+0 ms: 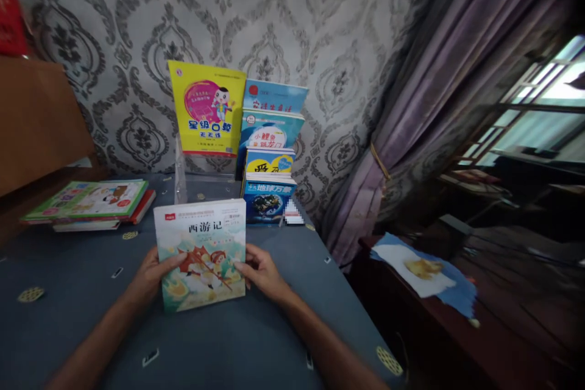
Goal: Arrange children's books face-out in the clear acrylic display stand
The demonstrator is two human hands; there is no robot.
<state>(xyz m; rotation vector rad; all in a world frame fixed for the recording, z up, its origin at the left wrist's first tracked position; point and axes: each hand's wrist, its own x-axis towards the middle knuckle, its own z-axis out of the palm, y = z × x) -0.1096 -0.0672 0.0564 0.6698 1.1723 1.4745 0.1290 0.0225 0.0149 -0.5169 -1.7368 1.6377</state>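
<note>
Clearly, both hands [153, 269] [265, 273] curl around a book [203, 256] by its sides.

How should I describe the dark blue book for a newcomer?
Before the grey patterned wall, a stepped row of books stands beyond the held white and teal book, right of a tall yellow book. Lowest and frontmost there is the dark blue book. Its cover shows a dark globe-like picture, unlike the yellow and blue cover behind it.
</note>
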